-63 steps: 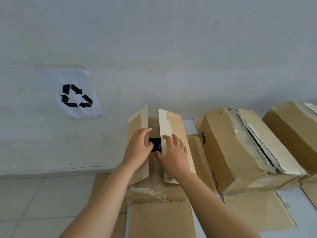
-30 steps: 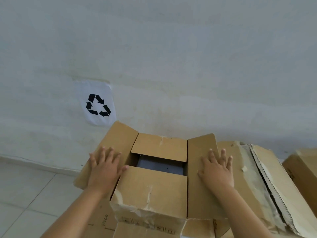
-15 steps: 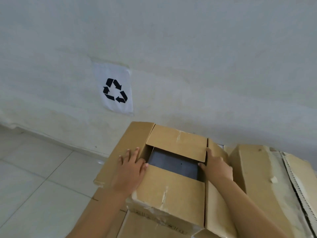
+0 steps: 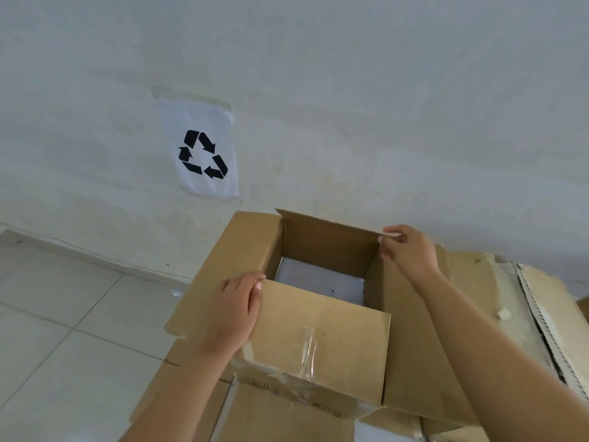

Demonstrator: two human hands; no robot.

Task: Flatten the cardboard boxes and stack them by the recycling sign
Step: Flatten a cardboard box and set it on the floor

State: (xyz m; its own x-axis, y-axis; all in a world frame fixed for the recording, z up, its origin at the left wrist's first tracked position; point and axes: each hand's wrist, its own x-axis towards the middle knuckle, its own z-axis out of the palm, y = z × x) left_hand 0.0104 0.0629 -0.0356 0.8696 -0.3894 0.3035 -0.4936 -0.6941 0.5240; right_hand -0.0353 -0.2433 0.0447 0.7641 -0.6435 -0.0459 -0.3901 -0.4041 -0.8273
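In the head view, an open cardboard box (image 4: 318, 333) fills the lower centre of the frame, its four flaps folded outward and the pale floor visible through its open bottom. The left hand (image 4: 237, 309) lies at the box's near left corner, palm on the left flap and fingers curled over the edge where the near flap begins, gripping it. The right hand (image 4: 409, 253) is at the far right corner, right of centre, its fingertips pinching the top edge of the far flap. The two hands are well apart, on diagonally opposite corners. Flattened cardboard sheets (image 4: 280, 419) lie on the tiled floor (image 4: 60, 330) beneath the box, along the bottom edge. A second, still closed box (image 4: 510, 307) with torn tape sits just beside it at the right. The recycling sign (image 4: 202, 154), a white sheet with black arrows, is taped to the wall (image 4: 382, 90) in the upper left, above and left of the open box.
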